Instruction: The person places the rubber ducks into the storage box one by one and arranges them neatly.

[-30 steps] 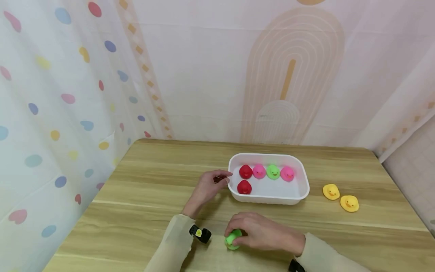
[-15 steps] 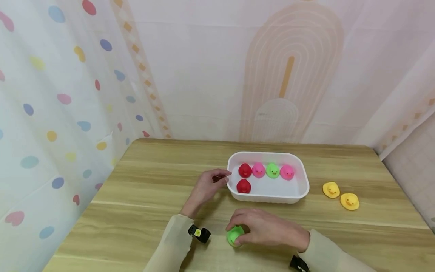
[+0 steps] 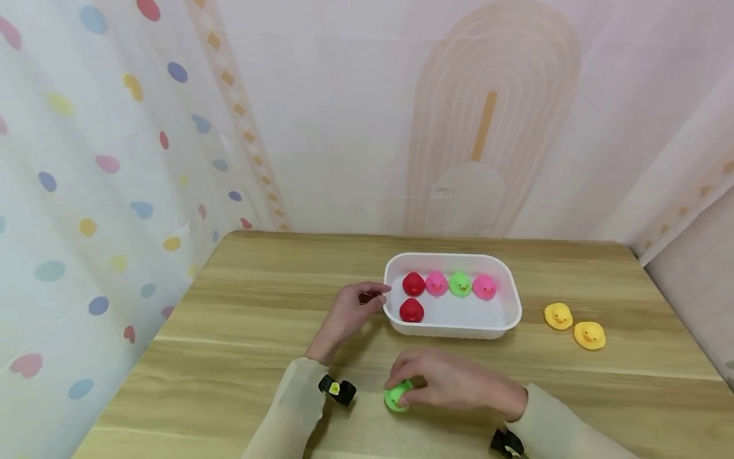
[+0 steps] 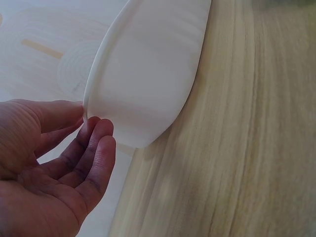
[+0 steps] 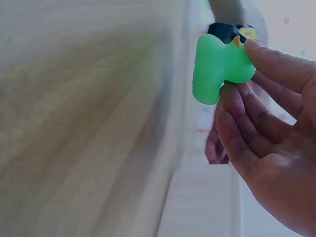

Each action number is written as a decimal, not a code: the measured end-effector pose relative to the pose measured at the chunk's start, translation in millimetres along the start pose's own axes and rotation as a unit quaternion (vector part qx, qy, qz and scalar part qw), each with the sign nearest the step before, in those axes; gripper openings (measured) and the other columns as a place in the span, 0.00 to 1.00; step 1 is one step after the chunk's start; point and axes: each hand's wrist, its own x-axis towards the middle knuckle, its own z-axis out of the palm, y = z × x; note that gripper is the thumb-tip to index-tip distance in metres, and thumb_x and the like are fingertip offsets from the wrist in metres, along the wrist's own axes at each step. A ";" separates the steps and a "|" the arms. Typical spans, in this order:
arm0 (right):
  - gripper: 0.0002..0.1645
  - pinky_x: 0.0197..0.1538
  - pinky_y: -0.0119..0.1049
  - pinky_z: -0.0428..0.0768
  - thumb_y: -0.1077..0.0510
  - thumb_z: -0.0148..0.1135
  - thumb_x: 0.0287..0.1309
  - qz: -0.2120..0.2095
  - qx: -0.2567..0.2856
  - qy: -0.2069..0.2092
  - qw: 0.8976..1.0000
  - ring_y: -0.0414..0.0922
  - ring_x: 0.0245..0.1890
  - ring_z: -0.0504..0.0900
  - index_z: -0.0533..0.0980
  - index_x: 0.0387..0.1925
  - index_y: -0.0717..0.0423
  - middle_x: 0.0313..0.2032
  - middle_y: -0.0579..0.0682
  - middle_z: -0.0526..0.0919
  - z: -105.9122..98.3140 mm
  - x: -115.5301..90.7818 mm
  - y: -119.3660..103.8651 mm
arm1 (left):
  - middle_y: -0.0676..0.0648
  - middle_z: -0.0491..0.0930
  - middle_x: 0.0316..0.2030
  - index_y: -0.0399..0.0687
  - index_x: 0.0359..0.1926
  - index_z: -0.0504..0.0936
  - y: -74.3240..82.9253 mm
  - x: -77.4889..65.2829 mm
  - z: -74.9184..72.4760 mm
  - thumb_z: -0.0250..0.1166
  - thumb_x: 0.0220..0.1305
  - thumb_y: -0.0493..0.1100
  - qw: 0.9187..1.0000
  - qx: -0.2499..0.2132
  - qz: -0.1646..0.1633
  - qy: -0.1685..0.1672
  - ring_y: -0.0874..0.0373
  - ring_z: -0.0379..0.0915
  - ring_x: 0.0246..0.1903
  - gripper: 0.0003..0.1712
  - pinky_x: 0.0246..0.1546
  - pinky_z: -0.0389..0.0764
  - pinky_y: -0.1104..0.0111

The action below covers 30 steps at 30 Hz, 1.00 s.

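Note:
In the head view my left hand (image 3: 351, 312) is at the left end of a white plastic tray (image 3: 453, 331). Seen from the left wrist, its thumb and fingers pinch the tray's rim (image 4: 88, 94). Nearer the front, my right hand (image 3: 450, 379) grips a green rubber duck (image 3: 394, 400) between thumb and fingers. The right wrist view shows this duck (image 5: 212, 69) side-on, its orange beak close to the thumb. Inside the tray sit two red ducks (image 3: 411, 311), two pink ducks (image 3: 484, 287) and another green duck (image 3: 460, 284).
Two yellow ducks (image 3: 589, 335) lie on the wooden table (image 3: 258, 306) to the right of the tray. Behind the table hangs a patterned curtain (image 3: 344, 127), with a spotted one (image 3: 115, 223) along the left.
My right hand has shifted slightly to the right with the green duck, whose tilt has changed a little. The left hand stays at the tray's rim. The head view has drifted slightly.

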 end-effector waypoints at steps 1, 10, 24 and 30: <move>0.15 0.57 0.30 0.78 0.53 0.69 0.68 -0.004 0.004 0.007 1.000 0.31 0.49 0.79 0.87 0.54 0.48 0.49 0.36 0.82 -2.4 -1.5 0.0 | 0.45 0.86 0.47 0.41 0.52 0.88 0.3 0.7 -0.1 0.66 0.71 0.37 1.000 -0.002 0.001 -0.001 0.55 0.78 0.40 0.12 0.43 0.81 0.65; 0.16 0.55 0.34 0.80 0.52 0.69 0.67 -0.037 0.005 0.092 0.995 0.37 0.51 0.81 0.87 0.54 0.52 0.50 0.41 0.85 -23.9 -10.0 -1.9 | 0.43 0.87 0.46 0.39 0.52 0.88 -1.8 3.8 1.1 0.65 0.71 0.35 1.000 -0.011 0.011 -0.002 0.56 0.79 0.39 0.12 0.41 0.81 0.68; 0.19 0.50 0.37 0.83 0.60 0.73 0.61 -0.013 0.018 0.200 0.980 0.41 0.51 0.82 0.86 0.55 0.55 0.50 0.44 0.86 -55.6 -20.0 4.1 | 0.43 0.86 0.46 0.37 0.53 0.87 -1.7 3.3 0.1 0.65 0.71 0.35 1.000 -0.007 0.014 -0.008 0.55 0.79 0.39 0.13 0.40 0.82 0.67; 0.19 0.52 0.37 0.82 0.59 0.73 0.62 0.025 -0.005 0.228 0.973 0.46 0.53 0.82 0.86 0.55 0.54 0.52 0.46 0.86 -64.3 -20.6 13.2 | 0.45 0.85 0.44 0.39 0.52 0.88 -1.6 3.8 0.5 0.65 0.71 0.35 1.000 -0.008 0.007 -0.001 0.54 0.78 0.39 0.12 0.41 0.82 0.65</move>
